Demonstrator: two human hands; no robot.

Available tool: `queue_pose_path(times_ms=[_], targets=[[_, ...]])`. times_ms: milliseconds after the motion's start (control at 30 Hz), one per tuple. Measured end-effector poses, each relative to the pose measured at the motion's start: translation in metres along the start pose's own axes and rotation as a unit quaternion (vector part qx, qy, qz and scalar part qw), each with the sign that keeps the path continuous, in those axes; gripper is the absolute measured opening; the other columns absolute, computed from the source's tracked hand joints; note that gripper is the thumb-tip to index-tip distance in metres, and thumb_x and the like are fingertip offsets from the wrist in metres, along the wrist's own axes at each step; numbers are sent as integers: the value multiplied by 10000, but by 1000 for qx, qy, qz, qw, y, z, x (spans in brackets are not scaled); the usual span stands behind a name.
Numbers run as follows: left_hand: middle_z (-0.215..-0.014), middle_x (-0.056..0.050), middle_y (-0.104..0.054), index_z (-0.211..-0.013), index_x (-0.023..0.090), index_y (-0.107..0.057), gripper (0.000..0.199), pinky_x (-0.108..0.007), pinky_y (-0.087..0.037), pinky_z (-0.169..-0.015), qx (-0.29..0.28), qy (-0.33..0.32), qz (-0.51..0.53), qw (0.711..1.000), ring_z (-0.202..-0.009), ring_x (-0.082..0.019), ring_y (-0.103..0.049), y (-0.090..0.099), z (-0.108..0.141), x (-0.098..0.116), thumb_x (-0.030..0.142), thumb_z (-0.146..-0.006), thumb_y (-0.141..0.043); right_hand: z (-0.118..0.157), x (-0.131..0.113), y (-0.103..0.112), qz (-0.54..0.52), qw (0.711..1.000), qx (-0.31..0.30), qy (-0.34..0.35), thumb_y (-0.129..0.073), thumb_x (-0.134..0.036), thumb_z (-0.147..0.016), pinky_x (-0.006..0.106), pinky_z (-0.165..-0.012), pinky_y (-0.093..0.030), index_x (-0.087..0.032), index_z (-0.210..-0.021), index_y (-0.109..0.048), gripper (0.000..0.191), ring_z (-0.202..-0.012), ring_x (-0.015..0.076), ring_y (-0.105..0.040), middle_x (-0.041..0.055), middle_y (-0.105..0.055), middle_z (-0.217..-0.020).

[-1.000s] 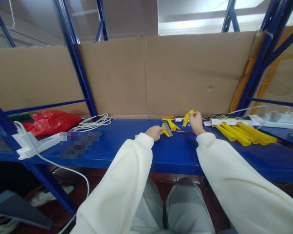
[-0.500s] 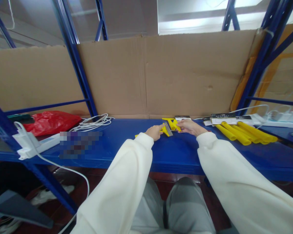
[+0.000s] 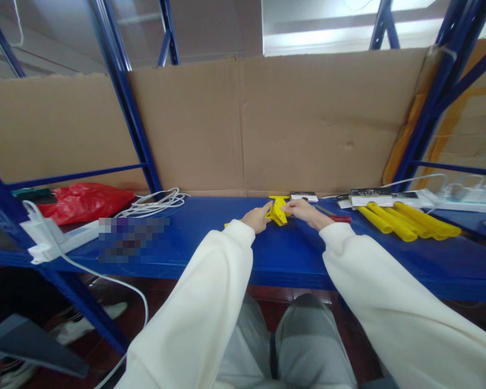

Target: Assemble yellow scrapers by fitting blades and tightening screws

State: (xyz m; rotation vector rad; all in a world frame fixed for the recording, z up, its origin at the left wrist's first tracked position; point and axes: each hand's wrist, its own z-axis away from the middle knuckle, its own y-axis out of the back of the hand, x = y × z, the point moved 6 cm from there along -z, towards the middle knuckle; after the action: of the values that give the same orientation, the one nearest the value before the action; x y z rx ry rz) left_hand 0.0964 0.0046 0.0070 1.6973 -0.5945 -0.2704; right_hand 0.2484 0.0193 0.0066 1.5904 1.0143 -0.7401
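Note:
Over the middle of the blue shelf, my left hand (image 3: 257, 219) is closed on a yellow plastic part (image 3: 279, 212). My right hand (image 3: 303, 209) has its fingers pinched at the right side of the same part. Behind it, a yellow crosspiece shows near the shelf's back edge. A dark red-handled tool (image 3: 340, 219) lies beside my right wrist, partly hidden by it. Several yellow tubes (image 3: 403, 222) lie side by side to the right. A black and white card (image 3: 303, 196) rests behind my right hand.
On the left are a red plastic bag (image 3: 91, 202), coiled white cable (image 3: 160, 201) and a white power strip (image 3: 79, 237). White packages (image 3: 383, 199) and chargers (image 3: 472, 192) sit at the right. Cardboard (image 3: 243, 124) stands behind the shelf; blue posts frame it.
My right hand has shifted slightly left, closer to my left hand. The yellow part has turned, and its grey blade no longer shows. The red-handled tool has come into sight by my right wrist.

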Motion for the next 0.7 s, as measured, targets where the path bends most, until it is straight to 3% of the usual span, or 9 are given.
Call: queue_pose_path(times_ms=[200,433,700], targets=[[-1327,-141,-628,-1540,199,-269,692,-316,-457,-996,7,1,5,1000,-1234,-246,-594,-1,-1,-1,221,-919,-574,-5,1,-3,63,997,0,39,-636,-364,-665,263,-578,-335,-173,-570,-588,219,-582,115,-424,-27,-507,-567],[-1315,-146,-636,-1539,196,-274,694,-334,-460,-995,9,-3,12,1000,-1223,-253,-601,0,-1,-1,221,-915,-580,-9,5,-5,114,992,11,44,-626,-332,-690,257,-552,-319,-167,-549,-593,219,-548,104,-400,-42,-459,-513],[-1338,-137,-622,-1523,192,-334,683,-333,-450,-1024,24,-26,37,999,-1238,-242,-590,-2,-3,-2,186,-895,-602,-10,4,-7,122,991,33,38,-642,-247,-690,257,-567,-368,-177,-510,-564,208,-533,106,-445,-37,-507,-520]])
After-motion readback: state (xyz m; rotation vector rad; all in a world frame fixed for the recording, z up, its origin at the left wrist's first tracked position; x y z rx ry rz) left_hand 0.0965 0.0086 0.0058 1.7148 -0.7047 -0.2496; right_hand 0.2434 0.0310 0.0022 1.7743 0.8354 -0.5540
